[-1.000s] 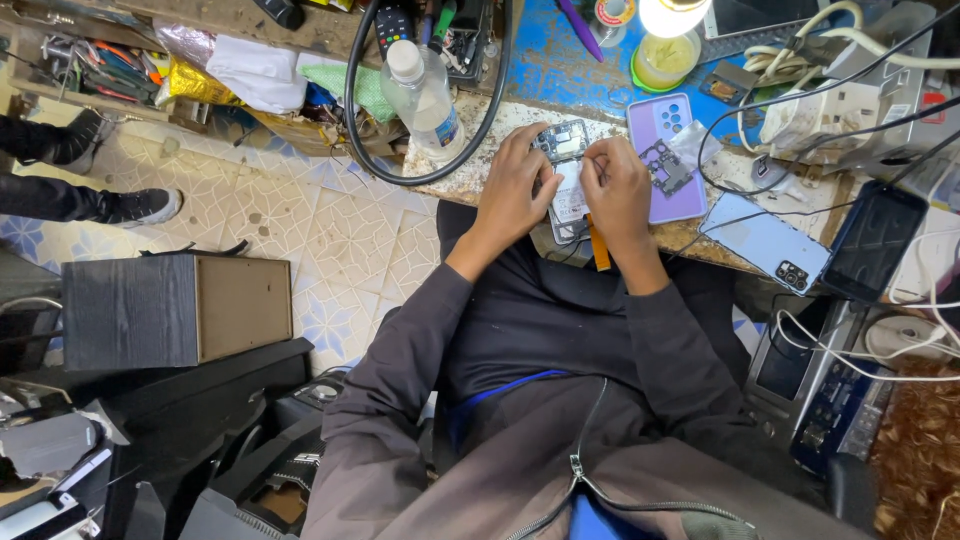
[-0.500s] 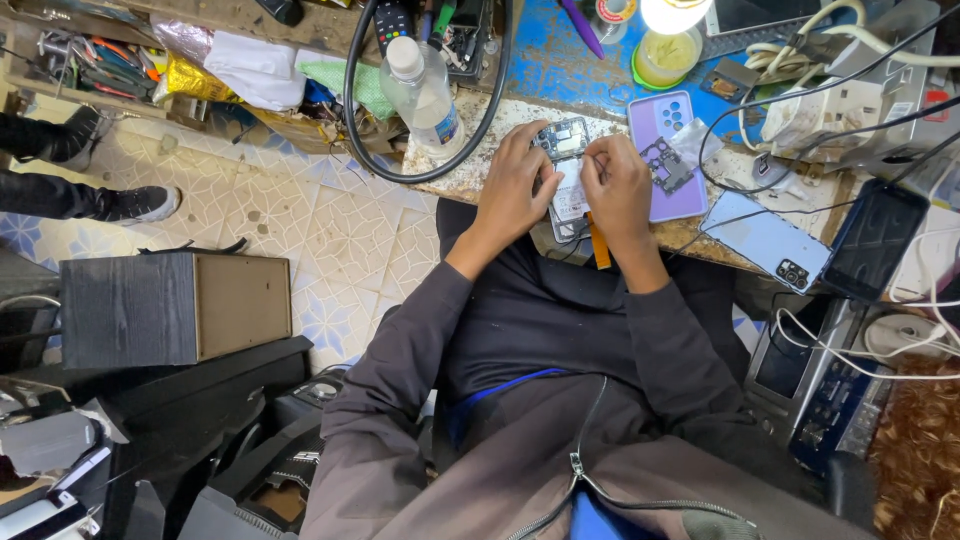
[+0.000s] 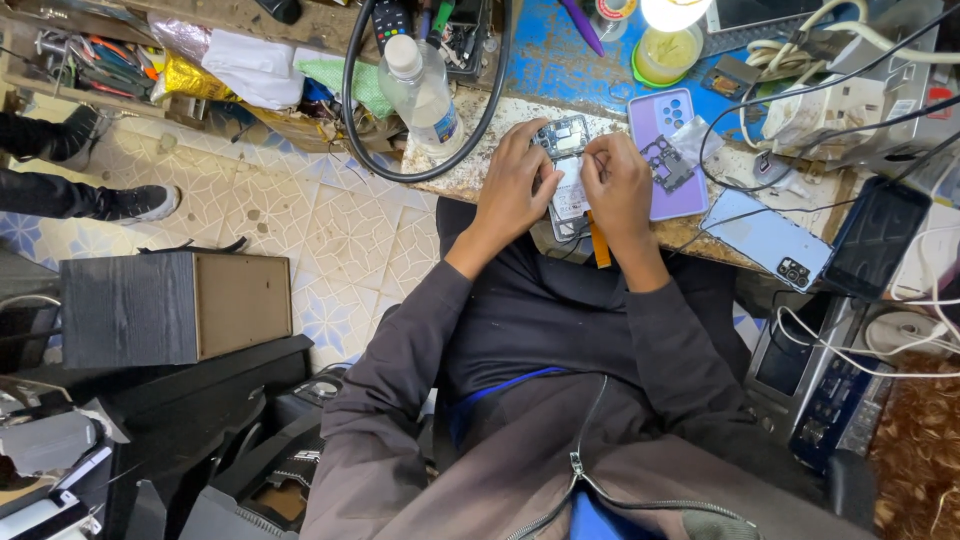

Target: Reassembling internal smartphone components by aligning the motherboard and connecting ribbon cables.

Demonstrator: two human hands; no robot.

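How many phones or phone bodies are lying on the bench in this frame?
4: an opened phone between the left hand and right hand, a purple back cover right of them, a light-blue phone, then a black phone. Clutter may hide more.

Cluttered repair bench, worn blue top

The workbench (image 3: 560,70) has chipped blue paint far back and a pale, stained near edge. An opened phone (image 3: 566,175) lies at the near edge, a purple phone back cover (image 3: 668,150) just right of it, a light blue phone (image 3: 768,240) further right. A clear plastic bottle (image 3: 422,92) stands left, inside a black cable loop (image 3: 350,110)
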